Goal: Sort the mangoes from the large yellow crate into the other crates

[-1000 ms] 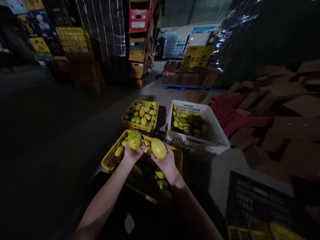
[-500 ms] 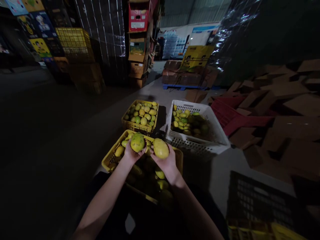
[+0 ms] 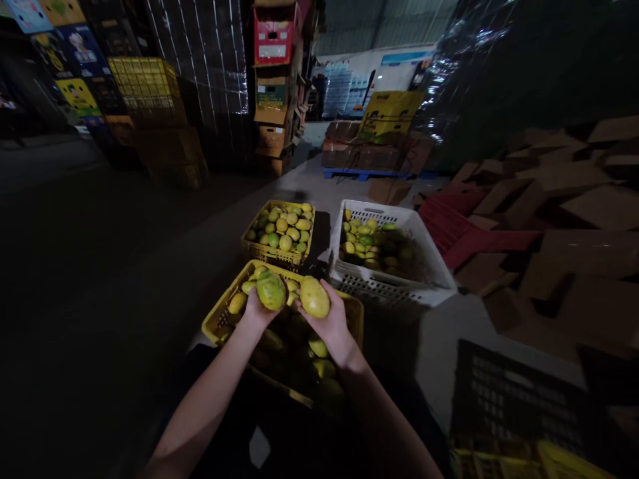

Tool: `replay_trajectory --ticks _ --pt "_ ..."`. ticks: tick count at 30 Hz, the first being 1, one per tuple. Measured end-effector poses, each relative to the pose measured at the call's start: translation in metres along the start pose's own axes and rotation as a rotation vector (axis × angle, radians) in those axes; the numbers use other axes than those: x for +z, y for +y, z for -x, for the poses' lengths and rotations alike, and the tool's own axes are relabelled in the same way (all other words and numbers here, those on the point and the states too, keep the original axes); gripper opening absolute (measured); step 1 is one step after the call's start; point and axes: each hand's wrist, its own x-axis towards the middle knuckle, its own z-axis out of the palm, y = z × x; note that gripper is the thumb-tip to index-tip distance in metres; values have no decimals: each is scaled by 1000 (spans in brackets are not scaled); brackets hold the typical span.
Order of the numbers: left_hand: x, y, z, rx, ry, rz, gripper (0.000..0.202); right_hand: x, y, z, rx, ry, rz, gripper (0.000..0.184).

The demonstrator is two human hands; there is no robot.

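My left hand (image 3: 259,309) is closed around a mottled green-yellow oval fruit (image 3: 271,290), cupping it from below. In my right hand (image 3: 333,320) lies a smoother, plain yellow oval fruit (image 3: 315,297), held between thumb and fingers. Both fruits are palm-sized, perhaps papayas or mangoes; I cannot tell which. They are side by side, a small gap apart, above a yellow plastic crate (image 3: 213,318). More yellow and green fruits (image 3: 237,303) lie inside that crate, many of them in deep shadow or hidden by my forearms.
Beyond it stands another yellow crate (image 3: 257,253) full of similar fruits. A white crate (image 3: 434,256), partly filled, is at the right. Farther right are a red crate (image 3: 462,233) and piled cardboard (image 3: 574,256). A dark crate (image 3: 514,392) sits at lower right; stacked boxes (image 3: 272,96) rise behind.
The mottled fruit has turned in my left hand, showing a different side. The yellow fruit has tilted and shifted slightly left with my right hand. The view has moved a little.
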Motion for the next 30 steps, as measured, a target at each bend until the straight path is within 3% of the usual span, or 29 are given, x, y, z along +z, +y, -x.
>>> replay_trajectory --ticks 10,15,21,30 --pt "4 0 8 94 -53 90 27 -1 -1 -3 17 -78 16 23" --pt "8 -1 15 51 -71 150 24 2 0 6 -94 -42 22 21" --pt "7 -1 11 115 -87 128 37 2 -3 6 -60 -69 23 21" --pt "-2 -7 6 82 -122 71 35 3 -1 2 -30 -8 -78 14"
